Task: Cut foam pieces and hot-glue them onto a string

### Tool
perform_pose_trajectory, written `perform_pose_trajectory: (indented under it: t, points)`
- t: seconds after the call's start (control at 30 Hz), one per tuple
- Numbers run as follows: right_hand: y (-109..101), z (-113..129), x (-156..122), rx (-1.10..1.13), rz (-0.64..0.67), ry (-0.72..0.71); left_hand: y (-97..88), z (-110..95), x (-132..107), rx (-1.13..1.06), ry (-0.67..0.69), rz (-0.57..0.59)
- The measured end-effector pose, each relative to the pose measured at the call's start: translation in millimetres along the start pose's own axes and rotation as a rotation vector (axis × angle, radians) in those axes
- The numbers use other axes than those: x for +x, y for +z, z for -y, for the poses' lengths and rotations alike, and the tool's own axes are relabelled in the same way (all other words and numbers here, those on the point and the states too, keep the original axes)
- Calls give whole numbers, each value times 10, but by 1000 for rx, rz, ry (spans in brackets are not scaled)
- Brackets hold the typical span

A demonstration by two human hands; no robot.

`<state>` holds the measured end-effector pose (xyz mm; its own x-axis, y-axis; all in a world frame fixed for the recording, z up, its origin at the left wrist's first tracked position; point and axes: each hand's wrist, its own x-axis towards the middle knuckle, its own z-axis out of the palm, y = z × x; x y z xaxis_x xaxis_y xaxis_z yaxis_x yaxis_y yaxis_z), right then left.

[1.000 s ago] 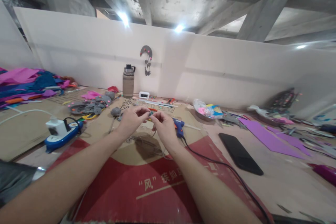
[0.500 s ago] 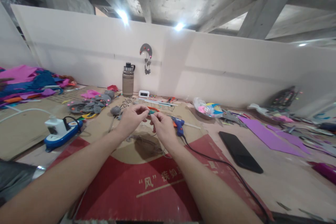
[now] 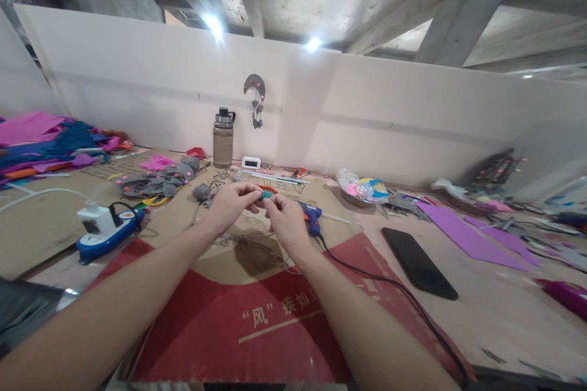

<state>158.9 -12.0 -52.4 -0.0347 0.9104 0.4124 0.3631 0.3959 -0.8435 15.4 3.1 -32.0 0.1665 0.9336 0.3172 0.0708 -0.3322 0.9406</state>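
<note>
Above the cardboard, my left hand (image 3: 236, 200) and my right hand (image 3: 284, 215) meet, fingertips pinching a small teal-green piece (image 3: 265, 195) between them. Its exact kind is too small to make out. Under the hands lies a loose tangle of grey yarn (image 3: 257, 244) on the red and brown cardboard (image 3: 229, 317). Just right of my right hand rests a blue glue gun (image 3: 313, 217), its black cord running toward the front right. A grey yarn ball (image 3: 202, 192) sits left of my left hand.
A bottle (image 3: 223, 139) and a small white clock (image 3: 251, 163) stand near the white partition. A blue power strip (image 3: 110, 235) lies at left, a black phone (image 3: 418, 263) and purple felt (image 3: 468, 235) at right. A foil bowl (image 3: 362, 189) holds bright scraps.
Both hands keep nearly the same place. The teal-green piece shows slightly more between the fingertips. The view has shifted very slightly.
</note>
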Motion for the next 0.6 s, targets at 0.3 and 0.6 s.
perform_pose_trajectory:
  t: [0.3, 0.6]
  points:
    - [-18, 10, 7, -17, 1, 9, -3, -68, -14, 33, -12, 42]
    - [-11, 18, 4, -24, 7, 33, 13, -52, -18, 80, 14, 16]
